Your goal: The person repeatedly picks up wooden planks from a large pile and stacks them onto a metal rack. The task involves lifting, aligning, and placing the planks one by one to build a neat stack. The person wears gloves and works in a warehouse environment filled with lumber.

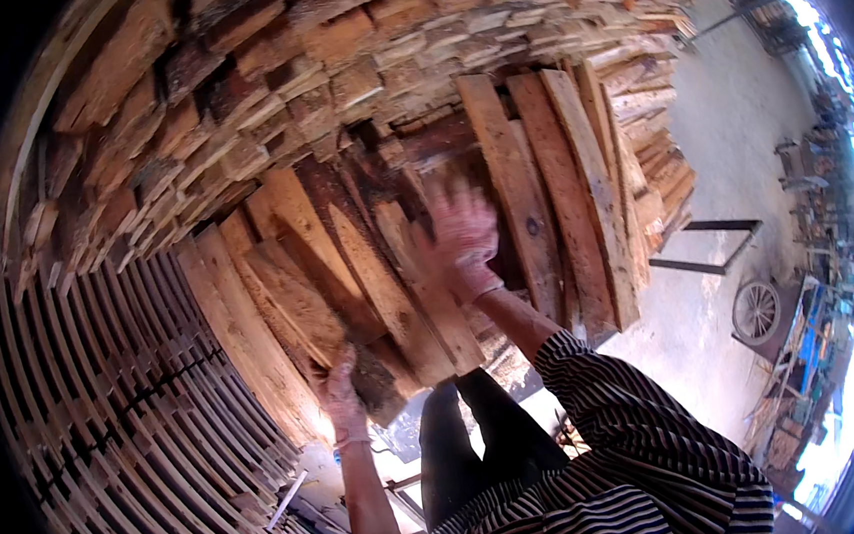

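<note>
My left hand [340, 394], in what looks like a thin pale glove, is closed on the near end of a short rough wooden plank [294, 293]. That plank lies slanted over other boards in the near row. My right hand [462, 229], smeared by motion, has its fingers stretched out and apart, with nothing visible in them. It hovers over a dark gap between a narrow plank [429, 287] on its left and a long plank [508, 180] on its right. What lies under the right palm is hidden.
A tall stack of cut boards [332, 84] rises at the far side. Layered slats [126, 391] fill the left. More planks [582, 195] lean at the right edge of the pile. Beyond on the concrete floor stand a black metal frame [711, 245] and a spoked wheel [757, 311].
</note>
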A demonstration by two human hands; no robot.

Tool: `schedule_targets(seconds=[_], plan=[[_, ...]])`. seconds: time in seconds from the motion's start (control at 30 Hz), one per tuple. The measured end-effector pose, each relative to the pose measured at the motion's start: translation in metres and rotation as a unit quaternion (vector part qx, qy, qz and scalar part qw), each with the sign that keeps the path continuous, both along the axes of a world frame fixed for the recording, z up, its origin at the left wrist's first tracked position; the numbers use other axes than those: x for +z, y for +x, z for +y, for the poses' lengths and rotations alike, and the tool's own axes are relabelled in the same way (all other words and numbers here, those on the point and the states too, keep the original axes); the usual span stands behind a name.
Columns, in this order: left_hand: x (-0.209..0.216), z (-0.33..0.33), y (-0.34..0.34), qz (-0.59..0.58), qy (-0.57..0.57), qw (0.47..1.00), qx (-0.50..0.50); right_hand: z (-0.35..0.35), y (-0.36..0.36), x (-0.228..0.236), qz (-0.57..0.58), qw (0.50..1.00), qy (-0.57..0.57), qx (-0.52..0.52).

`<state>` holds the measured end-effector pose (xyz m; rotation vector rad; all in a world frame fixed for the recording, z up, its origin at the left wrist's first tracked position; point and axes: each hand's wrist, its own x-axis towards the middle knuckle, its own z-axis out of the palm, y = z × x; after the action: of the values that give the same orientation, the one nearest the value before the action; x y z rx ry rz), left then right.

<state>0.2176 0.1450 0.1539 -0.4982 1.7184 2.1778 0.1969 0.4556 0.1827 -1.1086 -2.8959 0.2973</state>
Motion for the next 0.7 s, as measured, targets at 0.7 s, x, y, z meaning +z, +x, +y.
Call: schedule_targets(seconds=[0.7], plan=[[0.007, 0.091, -0.047, 0.246, -0.69, 0.563, -0.382, 0.033, 0.03, -0.052, 0.238, 0.799, -0.549, -0.063]])
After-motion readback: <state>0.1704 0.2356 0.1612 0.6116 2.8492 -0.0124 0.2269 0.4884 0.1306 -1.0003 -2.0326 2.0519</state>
